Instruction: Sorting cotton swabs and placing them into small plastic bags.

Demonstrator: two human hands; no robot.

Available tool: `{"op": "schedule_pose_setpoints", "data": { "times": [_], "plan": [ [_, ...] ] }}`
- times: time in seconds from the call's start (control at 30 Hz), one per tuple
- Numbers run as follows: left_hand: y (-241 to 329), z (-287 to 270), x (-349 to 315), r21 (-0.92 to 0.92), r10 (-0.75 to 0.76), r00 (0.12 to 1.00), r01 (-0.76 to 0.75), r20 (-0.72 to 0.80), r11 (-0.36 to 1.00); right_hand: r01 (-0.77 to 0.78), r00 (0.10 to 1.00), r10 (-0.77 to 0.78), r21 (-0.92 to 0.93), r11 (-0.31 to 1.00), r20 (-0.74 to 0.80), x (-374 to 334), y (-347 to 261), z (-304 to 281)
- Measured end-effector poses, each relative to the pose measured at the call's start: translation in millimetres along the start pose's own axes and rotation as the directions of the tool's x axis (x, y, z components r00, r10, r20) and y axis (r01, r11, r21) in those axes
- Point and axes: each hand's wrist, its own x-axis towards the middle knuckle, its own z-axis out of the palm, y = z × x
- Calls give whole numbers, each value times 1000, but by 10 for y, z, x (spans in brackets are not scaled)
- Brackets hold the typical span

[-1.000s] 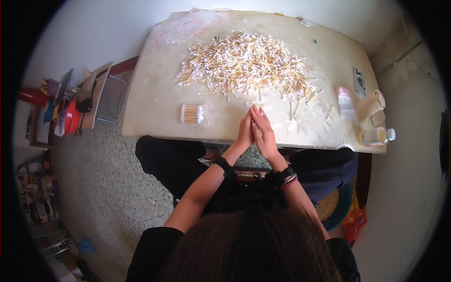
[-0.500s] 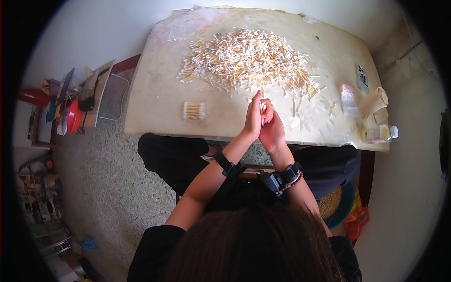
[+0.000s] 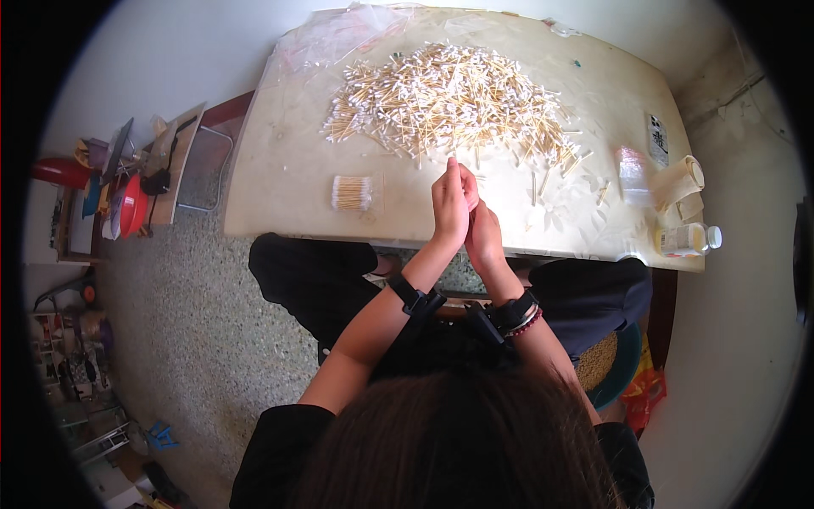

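My left hand (image 3: 450,204) and my right hand (image 3: 484,233) are pressed together above the table's near edge. Their fingers close around a small bunch of cotton swabs, which the hands now hide almost wholly. Just beyond the fingertips lies a large heap of loose cotton swabs (image 3: 449,97) with white tips and pale wooden sticks. To the left of my hands, a clear pack of cotton swabs (image 3: 351,193) lies flat, its sticks side by side.
On the cream table (image 3: 288,161), stray swabs lie right of the heap. Clear plastic bags (image 3: 632,176), a paper-coloured roll (image 3: 677,182) and a white-capped bottle (image 3: 685,240) sit at the right edge. Thin plastic sheeting (image 3: 339,38) covers the far left corner.
My hands have turned and closed closer together. The white swab tips that showed between them are now covered. My right hand has dropped slightly toward me.
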Motion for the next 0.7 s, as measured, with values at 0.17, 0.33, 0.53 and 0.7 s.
{"op": "schedule_pose_setpoints", "data": {
  "times": [0.17, 0.33, 0.53, 0.7],
  "plan": [
    [-64, -26, -90, 83, 144, 988, -139, -52, 987, 63, 996, -88, -503, 862, -26, 3, -44, -87],
    [-166, -27, -124, 92, 199, 976, -191, -84, 977, 213, 958, -288, -690, 692, 6, 152, 67, -219],
    [-237, -272, -44, 364, 259, 964, -264, 63, 893, 157, 960, -264, -960, 230, 94, 105, -300, -99],
    [-197, -452, -65, 636, 24, 990, -105, 135, 765, 240, 887, -399, -970, -33, 233, 312, -370, -278]
  ]
}}
